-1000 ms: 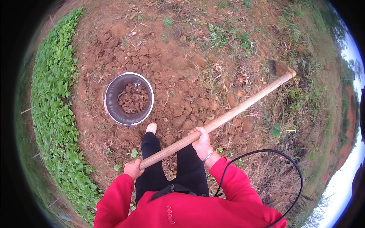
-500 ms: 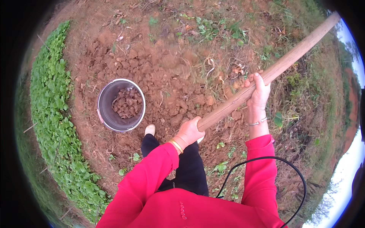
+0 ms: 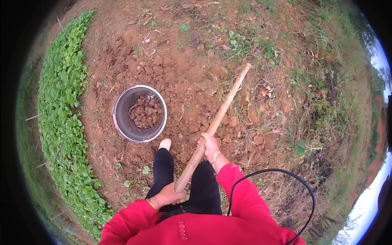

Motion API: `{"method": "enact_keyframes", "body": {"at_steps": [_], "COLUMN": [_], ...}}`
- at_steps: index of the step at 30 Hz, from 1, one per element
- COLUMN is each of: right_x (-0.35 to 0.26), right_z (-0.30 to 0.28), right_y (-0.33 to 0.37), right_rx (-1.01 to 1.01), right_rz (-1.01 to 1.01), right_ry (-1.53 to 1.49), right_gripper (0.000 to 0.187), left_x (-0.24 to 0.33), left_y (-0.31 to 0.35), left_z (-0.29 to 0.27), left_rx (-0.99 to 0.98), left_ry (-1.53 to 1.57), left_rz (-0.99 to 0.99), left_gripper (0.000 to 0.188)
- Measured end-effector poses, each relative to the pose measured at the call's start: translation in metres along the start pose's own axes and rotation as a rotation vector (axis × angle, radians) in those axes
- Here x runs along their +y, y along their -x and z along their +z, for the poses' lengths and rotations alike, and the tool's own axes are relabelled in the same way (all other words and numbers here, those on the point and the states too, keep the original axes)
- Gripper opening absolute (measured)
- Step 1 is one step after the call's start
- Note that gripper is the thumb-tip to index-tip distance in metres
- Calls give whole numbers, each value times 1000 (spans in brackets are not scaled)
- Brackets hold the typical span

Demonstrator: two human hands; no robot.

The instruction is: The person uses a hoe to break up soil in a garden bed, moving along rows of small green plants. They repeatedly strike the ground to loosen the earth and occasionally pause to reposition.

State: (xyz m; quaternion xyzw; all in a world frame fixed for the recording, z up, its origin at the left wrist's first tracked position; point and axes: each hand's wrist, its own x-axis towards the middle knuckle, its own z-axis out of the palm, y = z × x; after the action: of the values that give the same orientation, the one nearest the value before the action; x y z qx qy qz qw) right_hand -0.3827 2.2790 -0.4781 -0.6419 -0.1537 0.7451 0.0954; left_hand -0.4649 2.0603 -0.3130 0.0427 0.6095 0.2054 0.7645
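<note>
A long wooden tool handle [image 3: 226, 105] slants from my lap up and away to the right over the soil. My left hand [image 3: 166, 196] is closed round its near end, in front of my thighs. Farther along, my right hand [image 3: 210, 145] grips it near the middle. Whatever head the tool has does not show clearly at the far end. Left of the handle, a grey bucket [image 3: 122, 112] with a pale rim stands upright. Brown lumps [image 3: 146, 114] lie in its bottom; whether they are soil or roots I cannot tell.
Loose reddish clods [image 3: 163, 67] cover the ground ahead. A row of leafy green plants [image 3: 61, 122] runs along the left. Weeds and dry grass [image 3: 314, 90] grow on the right. My pale shoe [image 3: 165, 143] is close to the bucket. A black cable [image 3: 281, 170] loops beside my right arm.
Both hands have come down and nearer my body with the handle. Its far end has swung from the upper right down toward the soil. The bucket has stayed on its spot.
</note>
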Motion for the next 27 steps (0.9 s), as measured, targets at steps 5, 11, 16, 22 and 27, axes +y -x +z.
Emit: {"method": "enact_keyframes", "body": {"at_steps": [5, 11, 16, 22, 27], "right_x": [-119, -171, -75, 32, 54], "right_z": [2, -5, -17, 19, 9], "right_y": [52, 54, 22, 105, 124], "right_rx": [-212, -329, -170, -251, -301], "right_rz": [-87, -86, -111, 11, 82], "right_ry": [-187, -238, -147, -365, -456], "right_gripper": [19, 19, 15, 14, 20], "left_x": [121, 185, 95, -18, -126], "left_y": [62, 70, 11, 72, 160], "left_z": [18, 47, 34, -46, -90], "left_rx": [-366, -485, -218, -273, -218], "left_ry": [355, 715, 462, 261, 169], "left_rz": [201, 164, -2, -92, -365], "left_gripper": [40, 39, 22, 36, 33]}}
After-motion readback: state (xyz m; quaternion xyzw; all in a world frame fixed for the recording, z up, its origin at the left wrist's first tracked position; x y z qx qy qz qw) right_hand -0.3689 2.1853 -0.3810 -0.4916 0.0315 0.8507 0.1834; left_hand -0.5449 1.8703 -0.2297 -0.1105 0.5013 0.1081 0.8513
